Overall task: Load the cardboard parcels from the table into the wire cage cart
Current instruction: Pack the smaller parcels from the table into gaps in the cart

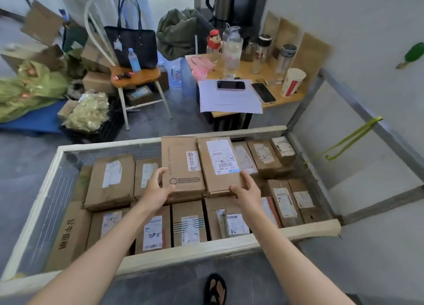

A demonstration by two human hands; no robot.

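Note:
Two flat cardboard parcels lie side by side over the wire cage cart (206,250). My left hand (158,187) grips the near left corner of the left parcel (181,164). Fingers of my right hand (246,191) curl round the near edge of the right parcel (218,164), which carries a white shipping label. Both parcels rest on top of several other labelled cardboard parcels that fill the cart below. A tall parcel with printed characters (68,233) stands at the cart's near left.
Beyond the cart stands a small wooden table (282,100) with papers, two phones, bottles and a cup. A chair (135,77) with a black bag is at the back left, amid boxes and green bags. A white wall runs along the right. My sandalled foot (215,289) is below.

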